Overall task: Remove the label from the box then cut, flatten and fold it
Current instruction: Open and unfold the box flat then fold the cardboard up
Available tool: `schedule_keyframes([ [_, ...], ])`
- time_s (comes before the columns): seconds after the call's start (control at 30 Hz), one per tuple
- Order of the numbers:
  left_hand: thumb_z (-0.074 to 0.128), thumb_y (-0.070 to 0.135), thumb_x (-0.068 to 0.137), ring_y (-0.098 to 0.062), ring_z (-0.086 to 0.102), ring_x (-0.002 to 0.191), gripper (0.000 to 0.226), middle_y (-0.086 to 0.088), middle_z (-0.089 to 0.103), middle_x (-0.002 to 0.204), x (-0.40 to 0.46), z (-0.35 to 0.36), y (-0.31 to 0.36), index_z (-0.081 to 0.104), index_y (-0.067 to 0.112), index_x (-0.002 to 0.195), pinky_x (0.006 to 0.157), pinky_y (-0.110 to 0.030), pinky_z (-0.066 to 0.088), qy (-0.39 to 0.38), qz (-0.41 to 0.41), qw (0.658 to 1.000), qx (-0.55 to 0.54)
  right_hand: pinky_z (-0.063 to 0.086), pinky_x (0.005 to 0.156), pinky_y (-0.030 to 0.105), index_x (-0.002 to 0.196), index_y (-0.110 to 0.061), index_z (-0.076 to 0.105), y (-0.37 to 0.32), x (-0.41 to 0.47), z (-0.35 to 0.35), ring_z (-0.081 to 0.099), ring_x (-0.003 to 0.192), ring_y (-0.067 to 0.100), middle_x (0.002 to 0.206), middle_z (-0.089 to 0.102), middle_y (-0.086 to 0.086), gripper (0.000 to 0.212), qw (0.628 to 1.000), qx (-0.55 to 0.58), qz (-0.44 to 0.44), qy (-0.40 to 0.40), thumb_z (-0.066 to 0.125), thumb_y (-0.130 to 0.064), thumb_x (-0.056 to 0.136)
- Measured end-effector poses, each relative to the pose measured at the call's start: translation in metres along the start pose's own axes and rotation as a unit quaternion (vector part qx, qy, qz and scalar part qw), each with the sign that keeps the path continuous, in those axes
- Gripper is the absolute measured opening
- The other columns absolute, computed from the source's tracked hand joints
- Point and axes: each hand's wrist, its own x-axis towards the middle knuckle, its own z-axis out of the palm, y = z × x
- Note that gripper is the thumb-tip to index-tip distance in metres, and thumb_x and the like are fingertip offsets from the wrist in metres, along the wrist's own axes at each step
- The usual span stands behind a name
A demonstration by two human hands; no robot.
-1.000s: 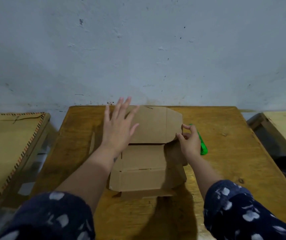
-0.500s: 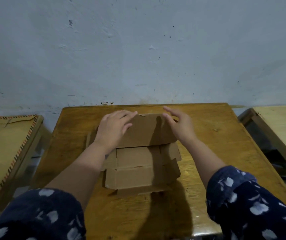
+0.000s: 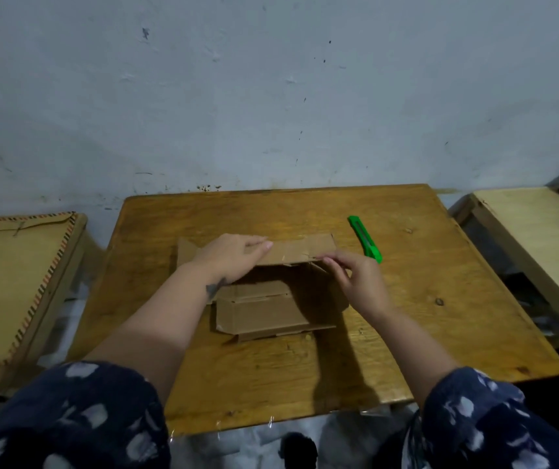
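While the opened-out cardboard box [image 3: 271,299] lies mid-table [image 3: 440,333] with its far panel folded toward the person, the left hand [image 3: 234,255] presses it flat-fingered and the right hand [image 3: 356,275] pinches its near edge, so an early release could let the springy board reopen.

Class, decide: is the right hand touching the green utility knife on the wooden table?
Apart. In the head view the right hand pinches the brown cardboard box; the green utility knife lies just beyond it.
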Motion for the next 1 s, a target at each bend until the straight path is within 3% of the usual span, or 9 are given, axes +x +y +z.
schedule_keyframes([
  [0.07, 0.027, 0.064, 0.093, -0.019, 0.023, 0.143, 0.061, 0.006, 0.028, 0.156, 0.004, 0.013, -0.013, 0.036, 0.032, 0.145, 0.114, -0.041, 0.021, -0.061, -0.012, 0.998, 0.025, 0.048, 0.088, 0.016, 0.106, -0.020, 0.071, 0.006, -0.011, 0.002, 0.063, 0.097, 0.002, 0.103, 0.071, -0.007, 0.020, 0.998, -0.036, -0.045, -0.007, 0.058, -0.020, 0.090],
  [0.17, 0.025, 0.070, 0.089, -0.016, 0.012, 0.146, 0.069, 0.010, 0.017, 0.159, 0.006, 0.030, -0.026, 0.029, 0.034, 0.147, 0.118, -0.047, 0.015, -0.102, -0.024, 0.993, 0.048, 0.050, 0.090, 0.018, 0.109, -0.021, 0.070, 0.011, -0.023, 0.006, 0.064, 0.100, 0.003, 0.108, 0.071, -0.006, 0.022, 0.994, -0.063, -0.080, -0.032, 0.056, -0.024, 0.091],
  [0.27, 0.022, 0.067, 0.092, -0.014, 0.007, 0.147, 0.069, 0.009, 0.010, 0.160, 0.010, 0.040, -0.032, 0.019, 0.032, 0.151, 0.118, -0.050, 0.011, -0.103, -0.010, 0.987, 0.124, 0.048, 0.098, 0.025, 0.113, -0.020, 0.067, 0.020, -0.030, 0.012, 0.062, 0.109, 0.008, 0.118, 0.068, -0.002, 0.027, 0.987, -0.087, -0.108, -0.079, 0.053, -0.026, 0.091],
  [0.43, 0.021, 0.058, 0.096, -0.012, -0.005, 0.147, 0.062, 0.010, -0.008, 0.160, 0.017, 0.049, -0.042, 0.003, 0.035, 0.151, 0.115, -0.060, -0.001, -0.103, 0.008, 0.977, 0.188, 0.050, 0.098, 0.038, 0.115, -0.016, 0.067, 0.042, -0.022, 0.025, 0.059, 0.116, 0.018, 0.123, 0.065, 0.003, 0.028, 0.967, -0.158, -0.156, -0.127, 0.058, -0.022, 0.089],
  [0.6, 0.023, 0.054, 0.098, -0.010, -0.012, 0.146, 0.061, 0.012, -0.017, 0.158, 0.027, 0.058, -0.052, -0.004, 0.037, 0.150, 0.112, -0.065, -0.003, -0.108, 0.006, 0.969, 0.220, 0.045, 0.102, 0.039, 0.114, -0.018, 0.068, 0.050, -0.003, 0.030, 0.055, 0.121, 0.018, 0.126, 0.063, 0.002, 0.026, 0.961, -0.172, -0.125, -0.175, 0.058, -0.022, 0.090],
  [0.8, 0.024, 0.052, 0.098, -0.009, -0.015, 0.145, 0.060, 0.014, -0.020, 0.156, 0.042, 0.064, -0.053, -0.007, 0.038, 0.148, 0.112, -0.064, -0.006, -0.090, -0.001, 0.970, 0.226, 0.023, 0.118, 0.038, 0.130, -0.022, 0.056, 0.061, -0.002, 0.029, 0.033, 0.138, 0.011, 0.145, 0.045, -0.004, 0.042, 0.960, -0.154, -0.076, -0.223, 0.054, -0.008, 0.090],
  [1.0, 0.025, 0.052, 0.098, -0.016, -0.018, 0.145, 0.062, 0.006, -0.022, 0.156, 0.039, 0.064, -0.058, -0.004, 0.035, 0.150, 0.115, -0.055, -0.006, -0.039, 0.010, 0.981, 0.192, 0.022, 0.118, 0.035, 0.131, -0.025, 0.054, 0.056, -0.008, 0.029, 0.031, 0.138, 0.003, 0.143, 0.045, -0.010, 0.046, 0.972, -0.131, -0.023, -0.195, 0.060, -0.039, 0.088],
])
